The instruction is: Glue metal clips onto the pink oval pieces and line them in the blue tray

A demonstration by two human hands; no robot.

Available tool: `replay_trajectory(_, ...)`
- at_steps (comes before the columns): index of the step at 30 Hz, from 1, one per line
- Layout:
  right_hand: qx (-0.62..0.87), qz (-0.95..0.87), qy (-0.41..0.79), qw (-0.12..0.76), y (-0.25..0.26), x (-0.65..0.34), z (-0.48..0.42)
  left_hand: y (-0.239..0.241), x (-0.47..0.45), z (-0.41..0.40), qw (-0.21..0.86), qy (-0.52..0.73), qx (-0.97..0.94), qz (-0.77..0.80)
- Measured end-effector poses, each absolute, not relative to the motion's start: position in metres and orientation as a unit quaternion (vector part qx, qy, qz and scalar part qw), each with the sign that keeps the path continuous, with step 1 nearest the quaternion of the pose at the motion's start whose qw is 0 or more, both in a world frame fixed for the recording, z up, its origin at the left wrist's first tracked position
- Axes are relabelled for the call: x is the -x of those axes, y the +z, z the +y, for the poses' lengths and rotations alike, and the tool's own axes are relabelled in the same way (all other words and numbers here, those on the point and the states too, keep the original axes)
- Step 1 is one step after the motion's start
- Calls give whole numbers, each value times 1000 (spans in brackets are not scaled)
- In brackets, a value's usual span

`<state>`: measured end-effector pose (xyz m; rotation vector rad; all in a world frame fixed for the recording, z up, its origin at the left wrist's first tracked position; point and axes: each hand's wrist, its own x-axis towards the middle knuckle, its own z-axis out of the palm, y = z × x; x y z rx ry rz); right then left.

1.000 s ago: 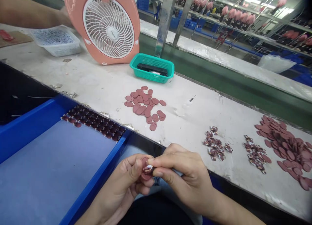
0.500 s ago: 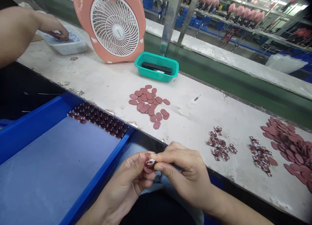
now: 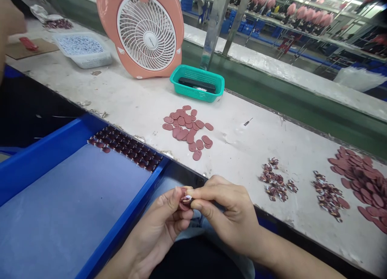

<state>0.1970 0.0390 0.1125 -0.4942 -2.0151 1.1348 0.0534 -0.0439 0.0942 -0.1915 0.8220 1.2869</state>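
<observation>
**Disc [image 3: 183, 207] and small part [image 3: 188, 199] pinched together above the lap [image 3: 198, 261]**

The left hand [image 3: 165, 224] is closed at the thumb and fingertips around the disc, its other fingers curled beneath, probably to back the thin piece against pressure. The right hand [image 3: 231, 216] pinches the dark and white part between thumb and forefinger, right against the disc; whether the two are joined cannot be told, since the fingers cover much of both. Holding them low, just off the near edge of the counter [image 3: 236, 166], likely keeps them in plain view with the elbows relaxed.

On the counter, the loose discs [image 3: 190, 130] with small holes lie ahead of the hands, while two part clusters [image 3: 273, 180] [image 3: 329, 196] and a disc heap [image 3: 367, 182] sit to the right; keeping the kinds apart presumably makes picking one out easier. The blue tray [image 3: 69, 206] stands at the left, lower than the counter, with dark pieces [image 3: 127, 148] packed in rows along its far end, perhaps so they stay in order and leave room. The fan [image 3: 150, 39] and green basket [image 3: 198, 95] stand farther back, seemingly out of the arms' way.
</observation>
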Motion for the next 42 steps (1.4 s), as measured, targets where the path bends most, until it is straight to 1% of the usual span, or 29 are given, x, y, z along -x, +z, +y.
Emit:
replay_trajectory(12,190,-795,436,377,110,-192,40,111,-51,-42,709,582,96,386)
replay_trajectory(24,172,-792,438,388,107,-188,39,109,-49,-45,695,589,96,401)
replay_trajectory(29,176,-802,433,373,109,-190,40,103,-47,-48,696,589,94,399)
replay_trajectory(33,171,-805,439,361,113,-191,40,93,-46,-52,708,585,77,389)
replay_trajectory(37,142,-815,425,368,118,-194,39,89,-45,-52,727,581,38,365)
replay_trajectory(42,179,-810,423,364,117,-201,39,88,-43,-51,736,584,5,343)
